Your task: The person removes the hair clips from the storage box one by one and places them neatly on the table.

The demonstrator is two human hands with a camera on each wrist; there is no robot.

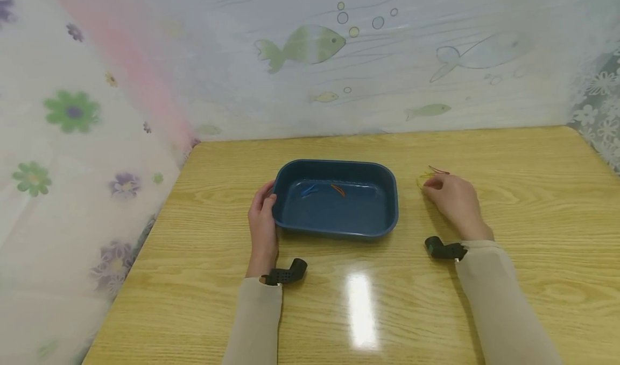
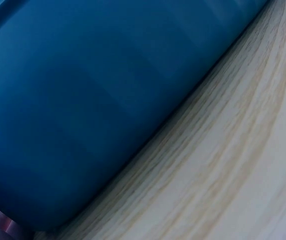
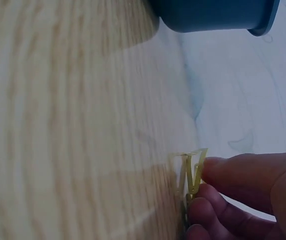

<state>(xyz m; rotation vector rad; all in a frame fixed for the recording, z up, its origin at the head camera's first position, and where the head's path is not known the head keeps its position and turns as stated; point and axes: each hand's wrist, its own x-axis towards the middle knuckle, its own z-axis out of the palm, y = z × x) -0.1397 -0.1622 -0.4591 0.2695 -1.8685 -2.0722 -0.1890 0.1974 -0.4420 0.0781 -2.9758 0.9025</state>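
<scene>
A dark blue rectangular tub (image 1: pixel 334 230) sits on the table. My left hand (image 1: pixel 262 214) grips its left end, thumb at the rim and fingers along the outer wall. Inside the tub lie a blue rubber band (image 1: pixel 309 190) and an orange rubber band (image 1: pixel 338 190). To the right of the tub, my right hand (image 1: pixel 455 201) pinches a yellow rubber band (image 3: pixel 195 175) between thumb and fingers, low over the wood. Just beyond those fingers lies a dark red rubber band (image 1: pixel 438 170), partly hidden by the hand.
The wood-grain table (image 1: pixel 203 246) reaches back to a patterned curtain (image 1: pixel 310 106) with fish drawings. A flowered sheet (image 1: pixel 72 192) hangs along the left side. Black wrist cameras are strapped at both sleeves, and a bright reflection lies on the wood in front of the tub.
</scene>
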